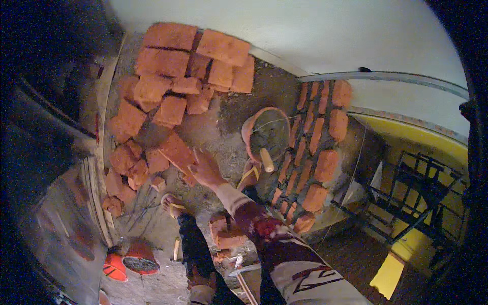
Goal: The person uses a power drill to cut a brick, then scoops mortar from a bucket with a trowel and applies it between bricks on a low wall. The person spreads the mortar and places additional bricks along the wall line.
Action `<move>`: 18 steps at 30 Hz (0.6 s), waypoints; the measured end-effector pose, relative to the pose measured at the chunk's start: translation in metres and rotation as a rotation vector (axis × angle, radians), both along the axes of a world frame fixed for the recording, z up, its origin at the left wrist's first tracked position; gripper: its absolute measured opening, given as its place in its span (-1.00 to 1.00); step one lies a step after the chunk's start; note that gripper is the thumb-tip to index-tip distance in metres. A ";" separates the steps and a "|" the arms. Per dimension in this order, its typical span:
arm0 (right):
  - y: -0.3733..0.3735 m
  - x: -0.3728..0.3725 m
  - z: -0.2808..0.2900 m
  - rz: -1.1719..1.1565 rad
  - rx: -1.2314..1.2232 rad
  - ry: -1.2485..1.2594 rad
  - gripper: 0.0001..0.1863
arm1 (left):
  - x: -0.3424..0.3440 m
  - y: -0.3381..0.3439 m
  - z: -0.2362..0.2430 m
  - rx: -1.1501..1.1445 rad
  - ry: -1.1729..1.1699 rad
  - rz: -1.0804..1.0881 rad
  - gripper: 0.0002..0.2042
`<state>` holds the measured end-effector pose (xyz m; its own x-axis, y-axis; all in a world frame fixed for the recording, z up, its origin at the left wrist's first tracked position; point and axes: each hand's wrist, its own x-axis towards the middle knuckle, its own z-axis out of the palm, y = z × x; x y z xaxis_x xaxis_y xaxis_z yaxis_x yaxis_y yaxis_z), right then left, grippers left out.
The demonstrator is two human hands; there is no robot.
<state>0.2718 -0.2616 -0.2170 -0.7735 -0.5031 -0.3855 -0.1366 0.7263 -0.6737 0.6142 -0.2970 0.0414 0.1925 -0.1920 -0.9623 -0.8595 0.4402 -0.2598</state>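
My right hand stretches forward from a patterned maroon and pale sleeve. It grips the near end of a reddish brick, fingers and thumb spread across it; the fingers' undersides are hidden. Behind and left of that brick lies a heap of whole and broken bricks. Low in the view, my left hand rests on my dark trouser leg, its fingers lying loosely with no object showing in them.
A round mortar pan holds a wooden-handled tool. To its right runs a brick wall with mortar joints. My sandalled feet stand on dirt. Red buckets, a hammer and a dark metal frame stand about.
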 end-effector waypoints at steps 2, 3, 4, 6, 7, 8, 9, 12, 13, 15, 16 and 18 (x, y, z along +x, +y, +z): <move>0.037 -0.021 0.053 0.066 0.197 0.276 -0.21 | -0.021 -0.003 0.001 -0.001 -0.023 -0.020 0.02; 0.059 -0.038 0.071 0.067 0.392 0.157 -0.23 | -0.030 -0.004 0.003 0.005 -0.037 -0.040 0.01; 0.084 -0.052 0.085 0.064 0.582 0.034 -0.26 | -0.038 -0.004 0.003 0.004 -0.048 -0.058 0.01; 0.124 -0.074 0.089 -0.030 0.738 0.210 -0.41 | -0.050 -0.002 0.002 0.000 -0.072 -0.091 0.01; 0.144 -0.082 0.083 -0.021 0.725 0.122 -0.48 | -0.053 0.000 0.000 -0.004 -0.085 -0.105 0.01; 0.162 -0.090 0.073 0.002 0.689 -0.020 -0.53 | -0.053 0.002 -0.003 -0.007 -0.102 -0.120 0.00; 0.173 -0.090 0.059 -0.011 0.720 -0.167 -0.56 | -0.051 0.005 -0.006 -0.012 -0.120 -0.133 0.00; 0.188 -0.086 0.025 -0.250 0.587 -0.349 -0.65 | -0.034 0.011 -0.019 -0.042 -0.178 -0.211 0.00; 0.188 -0.081 0.021 -0.099 0.627 -0.296 -0.67 | -0.026 0.013 -0.024 -0.056 -0.201 -0.246 0.00; 0.194 -0.068 0.029 0.301 0.668 -0.139 -0.69 | -0.013 0.014 -0.031 -0.004 -0.142 -0.213 0.01; 0.198 -0.063 0.039 0.254 0.600 -0.146 -0.70 | -0.008 0.016 -0.034 0.027 -0.109 -0.197 0.02; 0.214 -0.041 0.075 -0.197 0.373 -0.250 -0.70 | -0.006 0.025 -0.038 -0.030 -0.159 -0.335 0.03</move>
